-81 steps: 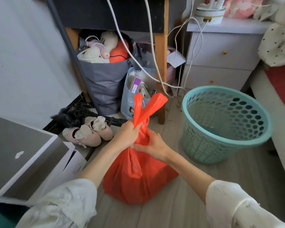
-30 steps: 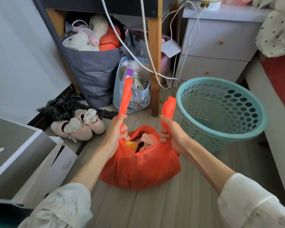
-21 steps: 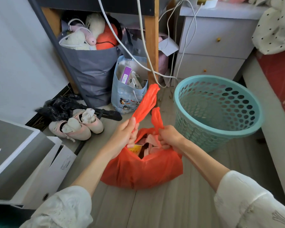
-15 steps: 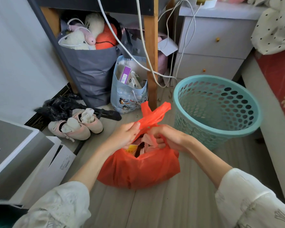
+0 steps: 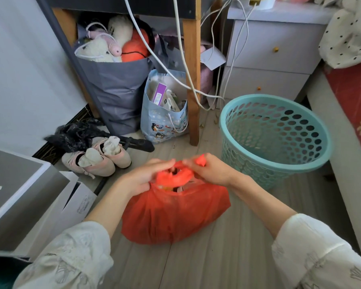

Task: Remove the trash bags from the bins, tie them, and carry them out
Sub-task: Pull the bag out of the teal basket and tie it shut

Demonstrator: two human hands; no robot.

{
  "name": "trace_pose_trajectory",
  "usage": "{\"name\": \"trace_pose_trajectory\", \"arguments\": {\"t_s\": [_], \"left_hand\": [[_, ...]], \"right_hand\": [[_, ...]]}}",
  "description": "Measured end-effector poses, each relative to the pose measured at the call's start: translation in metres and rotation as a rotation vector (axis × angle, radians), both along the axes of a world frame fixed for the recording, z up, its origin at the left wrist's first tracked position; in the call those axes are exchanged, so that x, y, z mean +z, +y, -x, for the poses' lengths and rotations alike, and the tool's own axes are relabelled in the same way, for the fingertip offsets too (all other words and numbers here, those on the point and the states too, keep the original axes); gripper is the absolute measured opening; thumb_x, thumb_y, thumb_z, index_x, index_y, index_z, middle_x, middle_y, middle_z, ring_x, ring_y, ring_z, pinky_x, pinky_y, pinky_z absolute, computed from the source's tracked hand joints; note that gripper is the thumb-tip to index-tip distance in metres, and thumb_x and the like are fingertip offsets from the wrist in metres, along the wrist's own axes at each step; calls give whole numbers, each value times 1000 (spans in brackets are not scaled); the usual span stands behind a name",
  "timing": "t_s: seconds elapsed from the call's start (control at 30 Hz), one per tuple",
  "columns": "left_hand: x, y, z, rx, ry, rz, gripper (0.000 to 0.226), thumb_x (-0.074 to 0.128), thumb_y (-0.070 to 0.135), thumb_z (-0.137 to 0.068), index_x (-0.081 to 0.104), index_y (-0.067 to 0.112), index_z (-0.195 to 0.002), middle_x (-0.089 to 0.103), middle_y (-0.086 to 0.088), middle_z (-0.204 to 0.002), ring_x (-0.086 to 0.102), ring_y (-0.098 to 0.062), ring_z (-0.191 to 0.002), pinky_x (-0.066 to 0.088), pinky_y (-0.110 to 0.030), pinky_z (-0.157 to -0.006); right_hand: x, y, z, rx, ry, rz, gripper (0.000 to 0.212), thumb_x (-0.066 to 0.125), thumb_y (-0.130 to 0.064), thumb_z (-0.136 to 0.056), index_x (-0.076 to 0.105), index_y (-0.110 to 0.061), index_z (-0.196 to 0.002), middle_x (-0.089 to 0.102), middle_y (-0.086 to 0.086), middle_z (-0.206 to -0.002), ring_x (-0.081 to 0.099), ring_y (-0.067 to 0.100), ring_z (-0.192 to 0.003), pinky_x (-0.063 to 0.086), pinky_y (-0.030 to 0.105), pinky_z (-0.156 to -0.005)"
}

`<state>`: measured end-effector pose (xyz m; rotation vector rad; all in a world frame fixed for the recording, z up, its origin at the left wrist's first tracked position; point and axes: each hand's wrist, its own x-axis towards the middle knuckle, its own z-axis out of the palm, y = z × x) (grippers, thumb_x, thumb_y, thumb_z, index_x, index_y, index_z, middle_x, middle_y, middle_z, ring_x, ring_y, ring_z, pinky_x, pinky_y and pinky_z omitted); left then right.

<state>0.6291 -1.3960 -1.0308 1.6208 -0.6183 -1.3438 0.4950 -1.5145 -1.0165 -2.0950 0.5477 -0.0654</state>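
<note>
- We are seeing a grey box (image 5: 19,184) at the far left, and the edge of the picture is cutting it off.
- We are looking at pink shoes (image 5: 96,157) with socks stuffed in them, lying beside a black crumpled thing we cannot make out.
- Our left hand (image 5: 146,176) is pinching one handle of the red trash bag (image 5: 173,213), with the fingers curled on the plastic.
- The bag is sitting on the floor between our arms, out of the bin and just beside it.
- The handles are crossing over the bag's mouth, and they are blurry, so we cannot tell if a knot is made.
- Our right hand (image 5: 211,172) is gripping the other handle, with a red tip poking out of the fist.
- The teal bin (image 5: 275,140) is standing to the right, with its holes showing.
</note>
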Motion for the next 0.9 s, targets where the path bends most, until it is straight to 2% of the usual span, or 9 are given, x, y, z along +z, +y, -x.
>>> {"name": "trace_pose_trajectory", "arguments": {"t_s": [0.07,0.17,0.33,0.4,0.5,0.6,0.7,0.83,0.9], "left_hand": [[2,-4,-1,45,19,-22,37,39,34,-96,48,14,-67,31,11,-34,22,0,-26,15,-13,-31],[5,-8,-2,66,56,-19,41,38,42,-94,49,10,-72,37,7,-35,25,-4,-26,19,-15,-34],[15,-8,0,-49,105,-83,57,28,45,-96,62,3,-78,72,-13,-68,65,-19,-51,46,-21,-43],[14,-7,-3,-73,191,-94,58,28,47,-95,64,2,-97,72,-16,-92,70,-26,-77,57,-30,-65],[9,-7,-6,49,282,22,49,34,49,-93,62,14,-112,68,-13,-108,64,-27,-98,53,-43,-87],[10,-16,-7,339,329,208,41,39,42,-93,62,10,-103,67,-11,-93,62,-27,-91,49,-43,-91],[13,-24,-8,575,279,314,37,34,28,-98,59,7,-81,69,-3,-69,60,-19,-76,57,-27,-64],[10,-25,-11,786,590,460,39,25,24,-100,46,11,-70,57,-1,-55,63,-13,-55,51,-35,-75],[2,-20,-19,910,669,504,37,25,16,-99,34,16,-63,35,5,-34,40,-8,-29,48,-24,-55]], "right_hand": [[-3,1,0,100,54,293,32,50,-25,-93,53,-20,-62,59,-4,-59,50,23,-63,35,24,-63],[-12,2,-6,-47,34,429,14,51,-16,-90,61,-8,-94,70,19,-95,60,41,-95,45,38,-80],[-11,6,-13,-327,-189,197,23,50,2,-78,64,-11,-91,69,11,-83,63,30,-81,45,30,-75],[-10,7,-14,-336,-270,9,26,50,6,-79,63,-14,-88,66,5,-75,64,13,-71,49,27,-68],[-4,9,-15,-277,-349,-198,20,43,3,-92,57,-11,-92,57,-4,-71,54,-10,-52,39,6,-54],[-1,13,-17,-179,-396,-225,18,37,-2,-97,55,-5,-95,55,-5,-73,53,-12,-55,39,5,-58],[-4,20,-22,-182,-415,-319,28,34,-12,-99,55,-11,-81,56,-6,-78,53,-8,-61,41,6,-65],[-4,15,-32,-529,-565,-835,51,29,-29,-100,46,-9,-56,67,4,-82,61,14,-76,47,25,-77],[-6,10,-27,-606,-598,-1117,56,24,-34,-101,34,-12,-50,69,9,-66,63,21,-74,46,27,-78]]}}
